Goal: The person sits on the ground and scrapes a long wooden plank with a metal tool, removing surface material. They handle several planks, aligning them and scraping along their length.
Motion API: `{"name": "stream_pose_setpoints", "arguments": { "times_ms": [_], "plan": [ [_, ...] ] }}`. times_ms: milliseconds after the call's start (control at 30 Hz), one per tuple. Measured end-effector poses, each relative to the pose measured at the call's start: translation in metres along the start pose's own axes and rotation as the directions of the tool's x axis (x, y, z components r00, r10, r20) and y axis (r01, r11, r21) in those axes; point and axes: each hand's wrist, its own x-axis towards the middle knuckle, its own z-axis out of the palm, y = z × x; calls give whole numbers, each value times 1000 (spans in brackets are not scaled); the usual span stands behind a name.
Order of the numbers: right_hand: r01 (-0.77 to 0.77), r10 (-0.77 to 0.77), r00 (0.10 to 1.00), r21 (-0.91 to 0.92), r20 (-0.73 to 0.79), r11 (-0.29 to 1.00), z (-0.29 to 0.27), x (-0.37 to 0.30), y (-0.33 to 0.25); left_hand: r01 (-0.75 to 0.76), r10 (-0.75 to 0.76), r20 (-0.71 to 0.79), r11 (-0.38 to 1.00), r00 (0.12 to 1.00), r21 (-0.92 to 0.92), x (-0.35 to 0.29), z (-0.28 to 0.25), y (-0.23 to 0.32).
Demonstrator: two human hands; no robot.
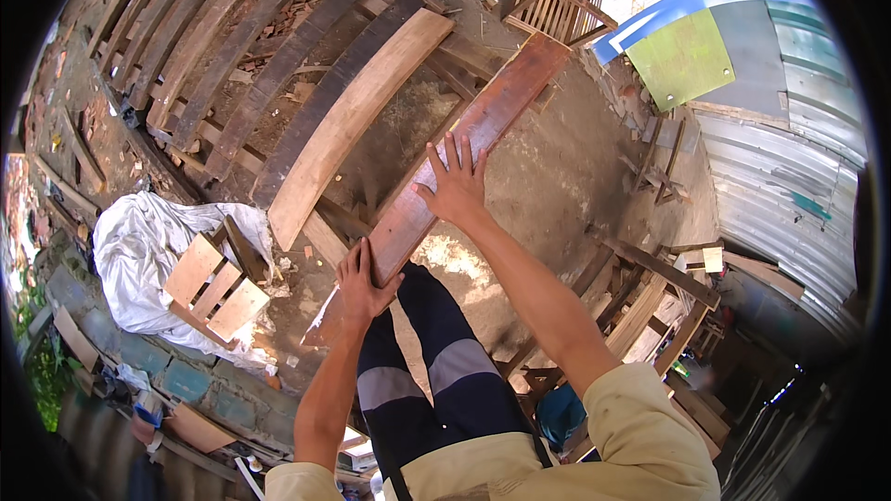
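A long reddish-brown wooden plank slants from in front of my legs toward the far right, over a wooden support. Near its close end, my left hand grips across it, fingers at the left edge and thumb at the right. My right hand rests flat on the plank farther along, fingers spread. Pale dust or a whitish sheen covers the surface around that hand. To the left of the plank lies a lighter bare board, beside a row of dark boards.
A white cloth sack and a small slatted wooden piece lie at left. Stacked timber stands at right, near a corrugated metal wall. A slatted wooden frame stands at the far end. Wood scraps litter the dirt ground.
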Motion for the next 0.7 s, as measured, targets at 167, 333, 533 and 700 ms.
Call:
{"name": "stream_pose_setpoints", "arguments": {
  "times_ms": [167,333,533,700],
  "plan": [
    [-24,28,994,-36,101,999,-10,2,-5,24,-23,-33,999,999,21,12,-3,-9],
    [-50,59,982,-56,178,997,-19,3,-8,243,-233,-145,968,962,57,83,-9,-42],
    [-44,53,985,-63,163,997,-18,3,-11,257,-314,108,898,943,358,155,-25,-106],
    [-45,51,992,-49,119,998,-12,3,-10,330,-436,161,834,886,443,176,-24,-95]
  ]
}}
